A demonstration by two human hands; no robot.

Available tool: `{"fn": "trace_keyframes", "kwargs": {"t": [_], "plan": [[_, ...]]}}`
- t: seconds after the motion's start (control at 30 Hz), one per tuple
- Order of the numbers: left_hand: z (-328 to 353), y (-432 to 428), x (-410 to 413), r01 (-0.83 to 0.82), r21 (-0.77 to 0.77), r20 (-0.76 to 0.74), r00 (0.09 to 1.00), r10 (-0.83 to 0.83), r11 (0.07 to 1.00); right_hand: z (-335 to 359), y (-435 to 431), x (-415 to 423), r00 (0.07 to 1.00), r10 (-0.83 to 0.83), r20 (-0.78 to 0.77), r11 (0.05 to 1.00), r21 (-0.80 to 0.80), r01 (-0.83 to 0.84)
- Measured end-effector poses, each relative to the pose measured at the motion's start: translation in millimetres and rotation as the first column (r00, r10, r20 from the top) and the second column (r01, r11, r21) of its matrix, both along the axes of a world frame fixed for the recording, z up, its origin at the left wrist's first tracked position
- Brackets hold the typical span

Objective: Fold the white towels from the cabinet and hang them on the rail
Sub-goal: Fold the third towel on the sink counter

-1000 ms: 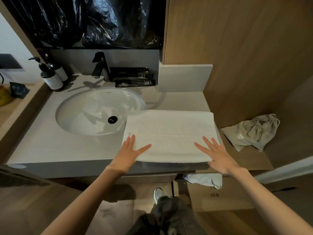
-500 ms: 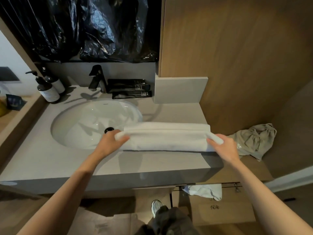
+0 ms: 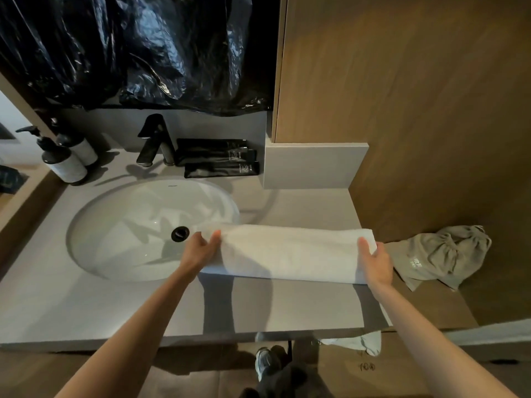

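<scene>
Nearest, at the bottom edge, a shoe and a dark trouser leg stand on the floor, partly cut off. Just under the front lip of the table, a pale cloth hangs; most of it is hidden by the lip.

On the smooth grey table, the left hand pinches the left end of the white towel, thumb on top; its other fingers are hard to make out. The right hand grips the right end, thumb over the top and fingers curled round the edge. The white towel stretches between them as a long, narrow folded band of soft terry. Its left end overhangs the oval white sink beside the black drain.

Right of the towel, a crumpled grey-green drawstring bag lies on a wooden ledge. Farther back stand a matte black faucet, stacked black tubes and two pump bottles. Glossy black plastic sheeting covers the wall above, beside a wood-grain panel.
</scene>
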State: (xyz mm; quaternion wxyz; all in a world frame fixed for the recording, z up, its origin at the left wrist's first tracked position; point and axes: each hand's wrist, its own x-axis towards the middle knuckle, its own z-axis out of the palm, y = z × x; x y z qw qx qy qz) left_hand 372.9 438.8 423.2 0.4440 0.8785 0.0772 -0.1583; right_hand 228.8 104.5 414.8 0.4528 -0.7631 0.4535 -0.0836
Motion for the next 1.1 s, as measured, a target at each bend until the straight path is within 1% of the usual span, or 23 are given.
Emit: {"fn": "trace_keyframes", "kwargs": {"t": [0.07, 0.13, 0.23, 0.33, 0.4, 0.5, 0.53, 0.57, 0.6, 0.63, 0.67, 0.7, 0.73, 0.77, 0.8, 0.83, 0.87, 0.93, 0.97, 1.0, 1.07, 1.1], "plan": [[-5.3, 1.4, 2.8, -0.001, 0.021, 0.025, 1.0, 0.0, 1.0, -4.4, -2.9, -0.4, 0.996, 0.075, -0.046, 0.99, -0.115, -0.08], [-8.4, 2.2, 3.0, 0.03, 0.068, 0.088, 0.995, -0.036, 0.997, -6.0, -3.1, -1.5, 0.989, 0.12, -0.089, 0.966, -0.217, -0.137], [-12.7, 0.6, 0.2, 0.073, 0.187, 0.183, 0.977, -0.108, 0.98, -8.6, -1.9, -2.5, 0.98, 0.134, -0.151, 0.918, -0.354, -0.18], [-16.4, -0.1, 0.1, 0.077, 0.263, 0.218, 0.966, -0.137, 0.962, -10.7, -1.5, -1.6, 0.972, 0.114, -0.206, 0.89, -0.414, -0.192], [-18.8, 1.9, 3.5, 0.089, 0.26, 0.198, 0.97, -0.143, 0.962, -10.9, -0.1, -1.1, 0.971, 0.087, -0.225, 0.872, -0.454, -0.183], [-14.0, 7.2, 8.8, 0.087, 0.176, 0.12, 0.987, -0.109, 0.981, -6.0, 8.5, 1.1, 0.977, 0.05, -0.209, 0.881, -0.452, -0.142], [-12.0, 8.3, 8.8, 0.076, 0.174, 0.123, 0.988, -0.098, 0.982, -3.8, 10.4, 1.7, 0.98, 0.042, -0.192, 0.87, -0.475, -0.131], [-10.9, 8.2, 8.1, 0.073, 0.209, 0.178, 0.978, -0.111, 0.975, -2.5, 10.0, 2.2, 0.982, 0.064, -0.18, 0.819, -0.553, -0.154], [-10.1, 5.9, 5.3, 0.078, 0.279, 0.267, 0.951, -0.155, 0.957, -1.0, 9.6, 3.1, 0.978, 0.108, -0.18, 0.738, -0.645, -0.2], [-8.2, -0.7, 0.1, 0.092, 0.35, 0.361, 0.905, -0.225, 0.932, 1.2, 11.0, 5.2, 0.969, 0.176, -0.174, 0.656, -0.713, -0.248], [-7.3, -11.6, -6.2, 0.129, 0.393, 0.435, 0.846, -0.308, 0.91, 3.3, 15.6, 9.7, 0.95, 0.263, -0.169, 0.603, -0.739, -0.299], [-5.8, -26.6, -12.7, 0.197, 0.427, 0.467, 0.788, -0.402, 0.882, 4.7, 24.3, 15.9, 0.922, 0.354, -0.158, 0.585, -0.731, -0.35], [-6.8, -44.7, -19.5, 0.278, 0.46, 0.466, 0.733, -0.496, 0.843, 4.4, 36.2, 22.8, 0.889, 0.429, -0.158, 0.58, -0.707, -0.405], [-8.0, -64.2, -26.9, 0.355, 0.493, 0.437, 0.688, -0.579, 0.794, 3.0, 51.5, 30.2, 0.854, 0.486, -0.184, 0.573, -0.671, -0.471], [-9.3, -82.5, -34.1, 0.418, 0.517, 0.385, 0.666, -0.639, 0.747, 1.2, 67.8, 37.6, 0.81, 0.54, -0.228, 0.553, -0.629, -0.546], [-11.2, -97.3, -39.4, 0.458, 0.544, 0.316, 0.664, -0.678, 0.703, -1.7, 83.1, 44.5, 0.758, 0.582, -0.293, 0.522, -0.58, -0.625], [-13.3, -107.4, -42.6, 0.479, 0.589, 0.244, 0.662, -0.708, 0.651, -6.0, 96.9, 50.0, 0.708, 0.599, -0.375, 0.486, -0.532, -0.693], [-17.8, -114.5, -46.1, 0.498, 0.7, 0.113, 0.63, -0.768, 0.512, -13.7, 116.3, 55.2, 0.625, 0.568, -0.536, 0.407, -0.476, -0.779], [-19.2, -113.3, -48.3, 0.499, 0.745, 0.069, 0.604, -0.794, 0.444, -15.6, 120.4, 54.9, 0.603, 0.54, -0.588, 0.387, -0.463, -0.798], [-20.8, -110.6, -49.7, 0.496, 0.77, 0.049, 0.581, -0.813, 0.401, -17.2, 120.7, 54.1, 0.599, 0.526, -0.604, 0.377, -0.466, -0.801], [-27.2, -105.4, -49.1, 0.478, 0.79, 0.056, 0.567, -0.822, 0.384, -22.1, 116.5, 52.7, 0.632, 0.536, -0.56, 0.369, -0.518, -0.772], [-29.8, -104.1, -47.9, 0.468, 0.785, 0.081, 0.574, -0.815, 0.407, -23.7, 114.0, 52.2, 0.64, 0.542, -0.545, 0.368, -0.53, -0.764]]}}
